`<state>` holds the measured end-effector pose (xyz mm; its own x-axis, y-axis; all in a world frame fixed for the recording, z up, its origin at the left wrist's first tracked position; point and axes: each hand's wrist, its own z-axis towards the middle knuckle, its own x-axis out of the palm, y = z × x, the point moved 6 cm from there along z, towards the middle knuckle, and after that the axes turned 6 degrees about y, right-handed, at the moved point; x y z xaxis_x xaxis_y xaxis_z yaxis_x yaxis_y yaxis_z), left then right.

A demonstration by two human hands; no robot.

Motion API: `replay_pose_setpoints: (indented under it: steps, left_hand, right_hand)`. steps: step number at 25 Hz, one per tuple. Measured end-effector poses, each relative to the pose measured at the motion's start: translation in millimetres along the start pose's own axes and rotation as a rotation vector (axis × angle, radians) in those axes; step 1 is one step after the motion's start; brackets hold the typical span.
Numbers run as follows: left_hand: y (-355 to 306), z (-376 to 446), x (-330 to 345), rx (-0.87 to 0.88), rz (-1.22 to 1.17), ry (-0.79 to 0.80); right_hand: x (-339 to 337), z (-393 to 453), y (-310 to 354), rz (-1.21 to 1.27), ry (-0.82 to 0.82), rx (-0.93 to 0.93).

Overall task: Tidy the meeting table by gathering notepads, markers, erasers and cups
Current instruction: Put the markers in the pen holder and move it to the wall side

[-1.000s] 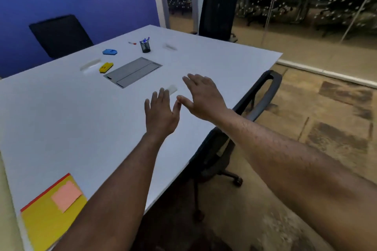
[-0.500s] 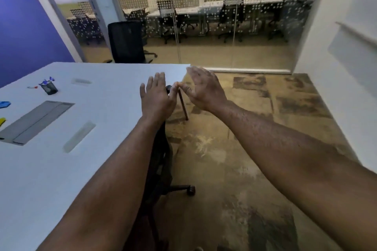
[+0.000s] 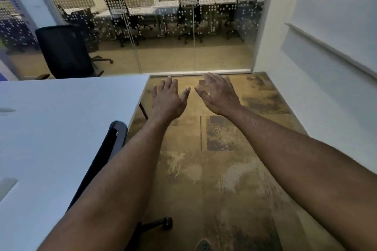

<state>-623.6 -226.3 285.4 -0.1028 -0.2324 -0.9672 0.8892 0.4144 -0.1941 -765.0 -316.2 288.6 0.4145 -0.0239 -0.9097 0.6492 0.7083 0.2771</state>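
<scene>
Both arms stretch forward over the brown floor, just past the right edge of the white meeting table (image 3: 61, 128). My left hand (image 3: 169, 100) is flat, palm down, fingers straight and holding nothing. My right hand (image 3: 219, 94) is beside it, fingers spread and relaxed, also holding nothing. No notepad, marker, eraser or cup shows in this view; only the bare right part of the table top is visible.
A black office chair (image 3: 106, 161) is tucked at the table's right edge under my left forearm. Another black chair (image 3: 65, 51) stands at the table's far end. A glass wall (image 3: 167, 43) lies ahead and a white wall (image 3: 330, 51) to the right. My shoe (image 3: 203, 245) shows below.
The view has swung right, away from the table. The pen holder, blue and yellow items and the notepads have left the frame. Both hands stay extended and empty, now over the floor.
</scene>
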Motion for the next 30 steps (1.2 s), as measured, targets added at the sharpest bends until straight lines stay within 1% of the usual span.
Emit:
replay_pose_setpoints:
  steps: [2, 4, 5, 9, 10, 12, 14, 15, 16, 19, 20, 24, 25, 27, 29, 30]
  left_hand:
    - [5, 53, 7, 0.008, -0.013, 0.013]
    - [12, 93, 16, 0.008, -0.009, 0.014]
    - [14, 94, 19, 0.010, 0.007, 0.013]
    - [34, 176, 46, 0.000, 0.004, 0.045]
    - [40, 175, 50, -0.009, 0.009, 0.049]
    - [50, 219, 64, -0.016, -0.020, 0.058]
    - [61, 263, 83, -0.041, -0.010, 0.054]
    - [65, 267, 86, -0.042, -0.002, 0.060]
    - [71, 292, 91, -0.045, 0.005, 0.066]
    - [84, 383, 111, -0.083, -0.005, 0.047]
    - [86, 383, 115, -0.087, -0.003, 0.056]
    - [107, 503, 127, -0.175, -0.007, 0.023]
    - [115, 508, 123, -0.185, 0.005, 0.002]
    - [134, 557, 130, -0.235, -0.013, 0.024]
    - [157, 603, 139, -0.272, -0.017, -0.005]
    - [159, 604, 139, -0.269, -0.014, -0.014]
  right_hand:
    - [12, 46, -20, -0.003, 0.030, 0.022]
    - [21, 79, -33, 0.000, 0.014, 0.031]
    - [22, 79, -36, -0.012, -0.006, 0.029]
    - [61, 159, -63, 0.013, 0.062, 0.068]
    - [68, 159, -61, 0.007, 0.060, 0.052]
    - [90, 204, -75, 0.037, 0.088, 0.063]
    - [116, 253, -86, 0.052, 0.111, 0.040]
    - [122, 255, -86, 0.047, 0.099, 0.021]
    - [134, 280, -92, 0.056, 0.114, 0.008]
    - [170, 380, -120, 0.075, 0.151, -0.027]
    - [175, 380, -123, 0.068, 0.142, -0.033]
    - [201, 517, -153, 0.066, 0.190, -0.089]
    - [202, 522, -148, 0.052, 0.167, -0.124]
    - [226, 577, -149, 0.076, 0.243, -0.156]
    - [252, 631, -145, 0.089, 0.260, -0.194]
    - [256, 630, -144, 0.087, 0.244, -0.212]
